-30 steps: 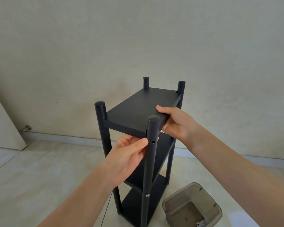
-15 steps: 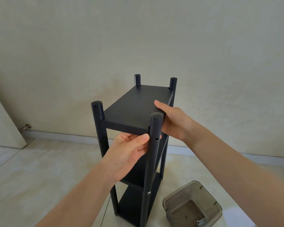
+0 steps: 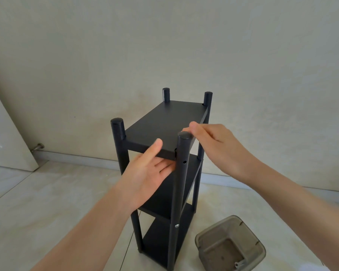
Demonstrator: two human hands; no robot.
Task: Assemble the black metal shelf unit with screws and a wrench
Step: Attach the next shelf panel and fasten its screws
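The black metal shelf unit (image 3: 164,124) stands upright on the tiled floor, with three shelves between four round posts. The near right post (image 3: 181,182) has an empty screw hole just under the top shelf and a silver screw (image 3: 177,225) lower down. My left hand (image 3: 149,177) reaches under the top shelf's front edge with straight fingers, the thumb against that edge. My right hand (image 3: 213,145) hovers beside the cap of the near right post, fingers loosely bent and holding nothing. No wrench is visible in either hand.
A grey translucent plastic box (image 3: 204,237) sits on the floor to the right of the unit, with a small metal part (image 3: 240,264) in it. A wall stands close behind. A door (image 3: 6,133) and a door stopper (image 3: 37,147) are at the left.
My right hand has let go of the top shelf's right edge and lifted off it. My left hand's fingers have straightened under the shelf, its thumb moving from the post onto the front edge.
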